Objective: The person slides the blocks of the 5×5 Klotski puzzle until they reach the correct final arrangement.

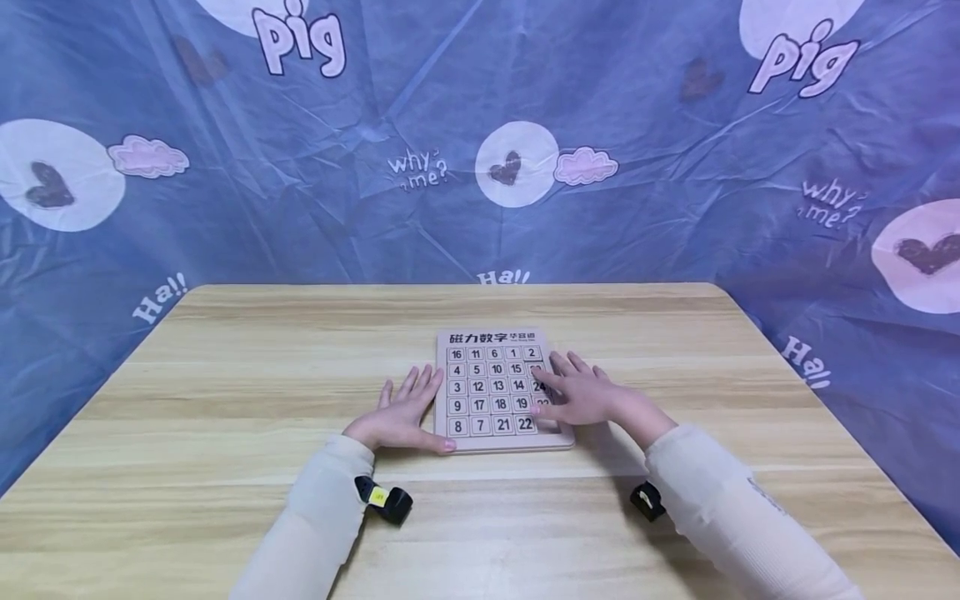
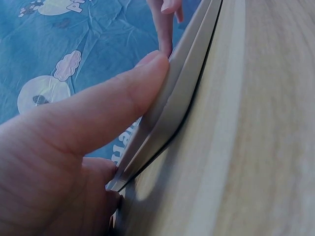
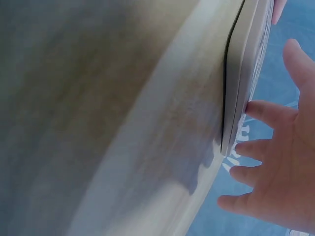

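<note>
A flat sliding number puzzle point(image 1: 500, 387) lies on the table, its square tiles printed with dark numbers and a line of Chinese characters along its top. The bottom right slot point(image 1: 550, 427) holds no tile. My left hand point(image 1: 401, 418) rests at the puzzle's left side, thumb on the near left corner and fingers spread along the edge. In the left wrist view, the thumb point(image 2: 118, 101) presses on the rim. Over the right column, my right hand point(image 1: 588, 395) reaches in with spread fingers, index fingertip on a tile and thumb lower down, partly covering numbers there.
The puzzle lies on a light wood-grain table point(image 1: 300, 333). Behind it hangs a blue printed cloth point(image 1: 360, 225) with wrinkles. Each sleeve carries a black wrist camera, the left one point(image 1: 393, 504) near the table's middle and the right one point(image 1: 647, 501) opposite.
</note>
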Motion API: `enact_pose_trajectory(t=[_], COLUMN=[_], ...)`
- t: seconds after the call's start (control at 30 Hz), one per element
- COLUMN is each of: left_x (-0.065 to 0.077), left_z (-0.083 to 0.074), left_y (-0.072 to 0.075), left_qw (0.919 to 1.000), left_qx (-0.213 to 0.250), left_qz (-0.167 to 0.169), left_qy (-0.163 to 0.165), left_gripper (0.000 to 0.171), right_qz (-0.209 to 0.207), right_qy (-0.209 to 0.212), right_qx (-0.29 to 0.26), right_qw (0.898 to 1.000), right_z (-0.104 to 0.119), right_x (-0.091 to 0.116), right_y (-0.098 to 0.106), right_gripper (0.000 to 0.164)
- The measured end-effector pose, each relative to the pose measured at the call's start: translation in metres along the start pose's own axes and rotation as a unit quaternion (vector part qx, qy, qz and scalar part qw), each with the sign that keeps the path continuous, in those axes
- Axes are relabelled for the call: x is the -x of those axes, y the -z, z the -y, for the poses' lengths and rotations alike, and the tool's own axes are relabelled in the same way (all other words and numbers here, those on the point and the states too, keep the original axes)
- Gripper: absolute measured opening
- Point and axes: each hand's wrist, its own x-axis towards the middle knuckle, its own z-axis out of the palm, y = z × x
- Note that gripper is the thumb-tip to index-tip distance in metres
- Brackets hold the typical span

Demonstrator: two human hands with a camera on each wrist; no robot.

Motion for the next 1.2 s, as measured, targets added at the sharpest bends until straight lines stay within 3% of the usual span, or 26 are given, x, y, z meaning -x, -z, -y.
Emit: enact_pose_trajectory(t=[0.7,1.03,1.2], left_x=[-0.001,-0.001,-0.001], left_z=[0.001,0.002,0.001], left_y=[-0.001,0.000,0.000], left_qw=[0.9999,0.9999,1.0000], left_qx=[-0.009,-0.007,-0.004], left_qz=[0.002,0.004,0.005], left_qy=[0.004,0.006,0.006], left_gripper=[0.113,0.113,0.113], right_qz=[-0.006,-0.021,-0.021], right_qy=[0.034,0.045,0.050], right_qx=[0.011,0.024,0.026], right_qw=[0.999,0.998,0.998], right_z=[0.004,0.007,0.018], right_x=[0.020,0.017,0.002], right_y=[-0.008,-0.006,0.000], right_gripper=[0.074,0.074,0.072])
